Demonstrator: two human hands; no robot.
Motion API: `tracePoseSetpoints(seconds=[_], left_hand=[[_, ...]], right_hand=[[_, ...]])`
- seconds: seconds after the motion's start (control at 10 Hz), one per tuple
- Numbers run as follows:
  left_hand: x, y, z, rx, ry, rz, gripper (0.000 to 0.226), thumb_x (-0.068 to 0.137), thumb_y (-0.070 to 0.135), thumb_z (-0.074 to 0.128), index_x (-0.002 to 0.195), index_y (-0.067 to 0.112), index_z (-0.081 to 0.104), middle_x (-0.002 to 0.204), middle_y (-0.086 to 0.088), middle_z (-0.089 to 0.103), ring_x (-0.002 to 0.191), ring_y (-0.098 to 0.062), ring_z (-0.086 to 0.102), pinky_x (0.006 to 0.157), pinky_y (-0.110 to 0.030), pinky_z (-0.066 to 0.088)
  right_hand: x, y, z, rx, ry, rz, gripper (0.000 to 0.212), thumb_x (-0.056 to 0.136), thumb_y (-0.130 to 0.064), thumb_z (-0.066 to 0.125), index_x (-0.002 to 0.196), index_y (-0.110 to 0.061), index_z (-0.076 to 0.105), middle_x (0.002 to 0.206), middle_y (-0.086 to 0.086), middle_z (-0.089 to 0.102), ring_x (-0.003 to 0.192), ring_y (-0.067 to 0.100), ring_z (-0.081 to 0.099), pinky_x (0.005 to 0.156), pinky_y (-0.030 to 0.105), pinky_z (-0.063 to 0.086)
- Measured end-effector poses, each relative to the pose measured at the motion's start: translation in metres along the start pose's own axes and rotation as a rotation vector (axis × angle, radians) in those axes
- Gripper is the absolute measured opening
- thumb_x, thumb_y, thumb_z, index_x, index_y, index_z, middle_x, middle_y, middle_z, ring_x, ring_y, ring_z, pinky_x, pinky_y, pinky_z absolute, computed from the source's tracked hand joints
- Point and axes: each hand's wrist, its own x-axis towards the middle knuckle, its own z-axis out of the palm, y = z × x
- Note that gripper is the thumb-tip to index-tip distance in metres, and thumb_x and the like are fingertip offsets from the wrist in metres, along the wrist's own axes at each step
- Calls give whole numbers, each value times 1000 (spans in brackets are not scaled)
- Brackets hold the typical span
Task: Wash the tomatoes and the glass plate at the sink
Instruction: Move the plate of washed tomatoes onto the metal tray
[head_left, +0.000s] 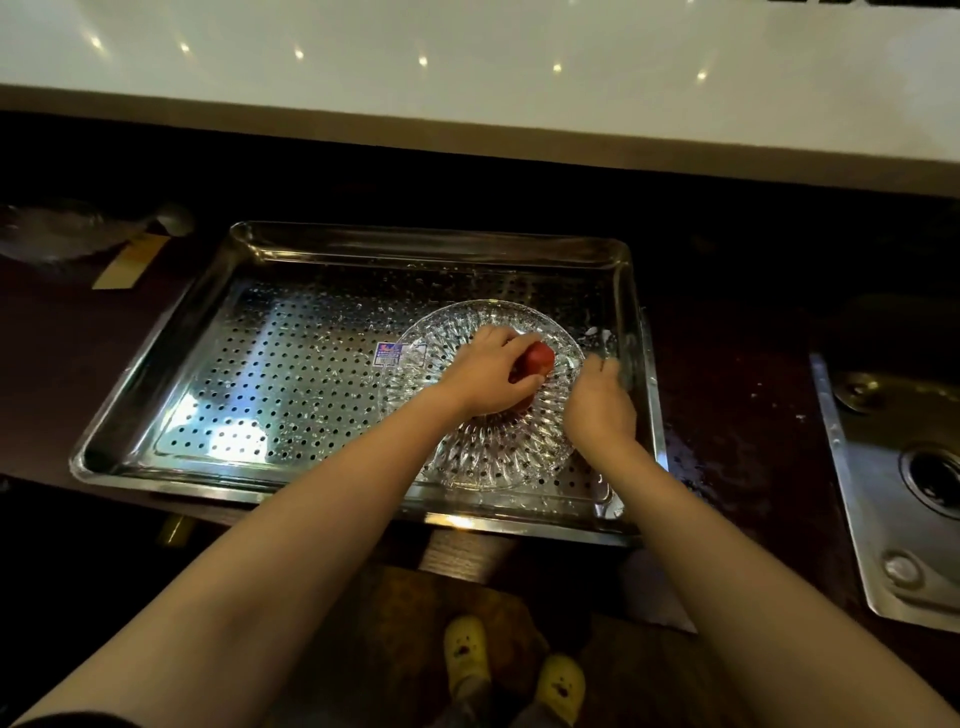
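Centre-right, our left hand (488, 370) curls its fingers round the tomato (539, 360) on the plate (483, 453) — we should lift gently, squeezing little; whether our right hand (600, 406) pinches the rim, we cannot tell.

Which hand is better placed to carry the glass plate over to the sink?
Probably right. The right hand is at the right rim of the glass plate, on the side nearer the sink; the left hand is gripping a tomato.
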Motion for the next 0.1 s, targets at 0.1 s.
tracePoseSetpoints(seconds=[0.1], left_hand=[[0,1,-4,8,-13,0,64,87,52,48,143,28,28,142,-5,38,133,-23,29,109,-47,26]], right_hand=[[6,-1,-4,-20,-30,-36,47,82,5,53,125,-5,37,130,17,38,100,35,56,65,35,39]])
